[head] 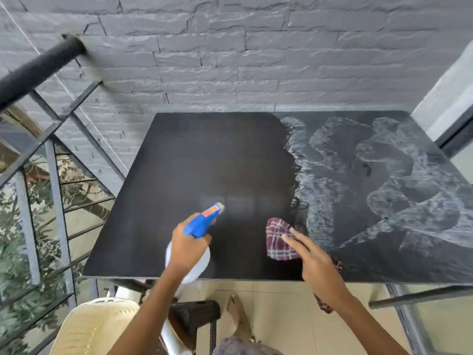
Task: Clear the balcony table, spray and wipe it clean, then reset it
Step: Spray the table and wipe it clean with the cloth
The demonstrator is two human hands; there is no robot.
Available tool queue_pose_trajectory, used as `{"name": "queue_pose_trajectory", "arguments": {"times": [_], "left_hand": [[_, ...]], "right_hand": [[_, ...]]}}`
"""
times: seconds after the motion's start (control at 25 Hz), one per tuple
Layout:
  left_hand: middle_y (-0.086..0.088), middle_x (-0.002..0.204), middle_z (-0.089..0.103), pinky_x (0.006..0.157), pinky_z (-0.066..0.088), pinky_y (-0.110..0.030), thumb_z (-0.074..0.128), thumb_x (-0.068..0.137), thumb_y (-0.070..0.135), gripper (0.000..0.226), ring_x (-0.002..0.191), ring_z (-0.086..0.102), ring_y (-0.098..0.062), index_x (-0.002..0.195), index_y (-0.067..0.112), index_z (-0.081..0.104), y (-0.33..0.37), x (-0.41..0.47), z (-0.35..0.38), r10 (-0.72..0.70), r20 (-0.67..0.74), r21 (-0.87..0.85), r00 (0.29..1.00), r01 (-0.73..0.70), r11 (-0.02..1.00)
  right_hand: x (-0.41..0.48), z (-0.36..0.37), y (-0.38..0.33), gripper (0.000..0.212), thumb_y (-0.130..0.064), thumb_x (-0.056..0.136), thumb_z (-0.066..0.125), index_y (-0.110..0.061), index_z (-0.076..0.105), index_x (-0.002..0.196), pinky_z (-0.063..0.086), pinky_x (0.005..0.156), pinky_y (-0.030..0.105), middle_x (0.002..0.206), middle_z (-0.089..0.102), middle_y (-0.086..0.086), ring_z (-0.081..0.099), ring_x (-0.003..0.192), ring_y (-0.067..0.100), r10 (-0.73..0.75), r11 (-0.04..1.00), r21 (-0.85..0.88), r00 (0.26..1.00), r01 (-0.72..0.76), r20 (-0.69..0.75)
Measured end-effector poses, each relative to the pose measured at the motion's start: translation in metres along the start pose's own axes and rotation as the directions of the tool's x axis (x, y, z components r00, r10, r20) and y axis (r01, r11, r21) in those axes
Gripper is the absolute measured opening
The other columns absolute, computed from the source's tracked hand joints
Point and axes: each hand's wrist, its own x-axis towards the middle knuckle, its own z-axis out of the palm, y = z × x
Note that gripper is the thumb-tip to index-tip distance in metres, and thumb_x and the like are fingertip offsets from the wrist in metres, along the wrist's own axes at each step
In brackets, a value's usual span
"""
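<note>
The dark table stands against a grey brick wall, its top bare apart from what the hands bring to it. The right part of the top carries pale, swirled smears, while the left and middle parts look plain and dark, partly under the person's shadow.

A spray bottle with a blue head and a white body is over the near edge of the table, its nozzle aimed away from the person across the top. The left hand is wrapped closed around the bottle's neck, just under the blue head.

Just to the right, a red checked cloth lies on the table near the front edge. The right hand is over it with fingers stretched out and spread; the fingertips reach the cloth, but whether they press on it or only hover cannot be told. More of the cloth seems to hang under the wrist.

A metal railing runs along the left, with greenery beyond. A cream plastic chair sits below the table's near left corner, and a bare foot rests on the tiled floor.
</note>
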Motion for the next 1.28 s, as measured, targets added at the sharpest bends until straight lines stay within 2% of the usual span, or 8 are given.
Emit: {"name": "queue_pose_trajectory", "arguments": {"times": [0.16, 0.4, 0.48, 0.6, 0.76, 0.92, 1.12, 1.28], "left_hand": [[-0.009, 0.077, 0.067, 0.066, 0.047, -0.034, 0.052, 0.065, -0.010, 0.034, 0.072, 0.060, -0.026, 0.085, 0.014, 0.066, 0.016, -0.015, 0.044, -0.023, 0.148, 0.139, 0.989, 0.002, 0.990], [0.002, 0.058, 0.053, 0.052, 0.035, -0.028, 0.047, 0.062, 0.007, 0.013, 0.058, 0.050, -0.025, 0.064, 0.019, 0.043, 0.035, -0.035, 0.097, -0.060, 0.256, 0.361, 0.965, -0.038, 0.932], [0.003, 0.058, 0.052, 0.050, 0.035, -0.026, 0.047, 0.061, 0.008, 0.013, 0.055, 0.048, -0.023, 0.065, 0.020, 0.045, 0.035, -0.037, 0.106, -0.082, 0.269, 0.388, 0.960, -0.031, 0.921], [-0.001, 0.060, 0.054, 0.049, 0.036, -0.025, 0.046, 0.061, 0.007, 0.018, 0.051, 0.045, -0.019, 0.075, 0.013, 0.055, 0.035, -0.032, 0.118, -0.073, 0.247, 0.392, 0.966, -0.031, 0.919], [0.001, 0.063, 0.057, 0.046, 0.033, -0.021, 0.048, 0.065, 0.006, 0.028, 0.050, 0.046, -0.012, 0.087, 0.019, 0.060, 0.048, -0.007, 0.129, -0.042, 0.198, 0.365, 0.979, -0.034, 0.930], [0.004, 0.056, 0.050, 0.047, 0.032, -0.021, 0.050, 0.068, 0.007, 0.017, 0.048, 0.045, -0.013, 0.074, 0.023, 0.053, 0.071, 0.039, 0.148, -0.076, 0.126, 0.320, 0.989, 0.032, 0.947], [0.005, 0.049, 0.041, 0.045, 0.027, -0.023, 0.049, 0.065, 0.006, 0.015, 0.043, 0.035, -0.016, 0.061, 0.018, 0.042, 0.091, 0.089, 0.184, -0.109, 0.044, 0.282, 0.993, 0.092, 0.955], [0.004, 0.049, 0.040, 0.044, 0.026, -0.021, 0.048, 0.064, 0.004, 0.017, 0.042, 0.034, -0.016, 0.059, 0.018, 0.041, 0.100, 0.125, 0.206, -0.167, -0.020, 0.244, 0.986, 0.167, 0.955]], "right_hand": [[-0.010, -0.048, 0.018, 0.068, 0.030, 0.072, 0.050, -0.008, 0.055, 0.129, 0.050, 0.090, 0.037, 0.135, 0.052, 0.011, 0.057, 0.114, 0.029, 0.202, 0.979, 0.085, 0.953, -0.188, -0.226], [-0.039, -0.087, 0.036, 0.064, 0.029, 0.076, 0.047, -0.005, 0.052, 0.130, 0.027, 0.086, -0.006, 0.135, 0.051, 0.012, 0.050, 0.110, 0.018, 0.338, 0.941, 0.125, 0.876, -0.314, -0.344], [-0.042, -0.088, 0.036, 0.063, 0.028, 0.078, 0.048, -0.007, 0.052, 0.130, 0.037, 0.087, 0.004, 0.135, 0.051, 0.010, 0.050, 0.110, 0.017, 0.356, 0.934, 0.153, 0.869, -0.322, -0.345], [-0.041, -0.093, 0.038, 0.064, 0.026, 0.079, 0.048, -0.012, 0.051, 0.131, 0.047, 0.086, 0.037, 0.136, 0.050, 0.004, 0.048, 0.110, 0.010, 0.375, 0.926, 0.182, 0.858, -0.330, -0.351], [-0.024, -0.107, 0.049, 0.066, 0.025, 0.080, 0.045, -0.014, 0.049, 0.133, 0.043, 0.091, 0.033, 0.138, 0.046, 0.000, 0.046, 0.115, 0.008, 0.365, 0.929, 0.198, 0.868, -0.314, -0.338], [0.018, -0.125, 0.070, 0.065, 0.023, 0.083, 0.044, -0.015, 0.047, 0.135, 0.045, 0.093, 0.038, 0.142, 0.043, 0.003, 0.046, 0.115, 0.010, 0.359, 0.930, 0.206, 0.878, -0.305, -0.318], [0.067, -0.149, 0.104, 0.064, 0.023, 0.082, 0.045, -0.015, 0.049, 0.134, 0.047, 0.088, 0.044, 0.139, 0.045, -0.002, 0.056, 0.100, 0.037, 0.310, 0.948, 0.174, 0.892, -0.266, -0.329], [0.097, -0.163, 0.133, 0.065, 0.022, 0.083, 0.044, -0.018, 0.049, 0.134, 0.045, 0.093, 0.026, 0.136, 0.043, -0.009, 0.055, 0.108, 0.021, 0.306, 0.949, 0.183, 0.896, -0.258, -0.323]]}}
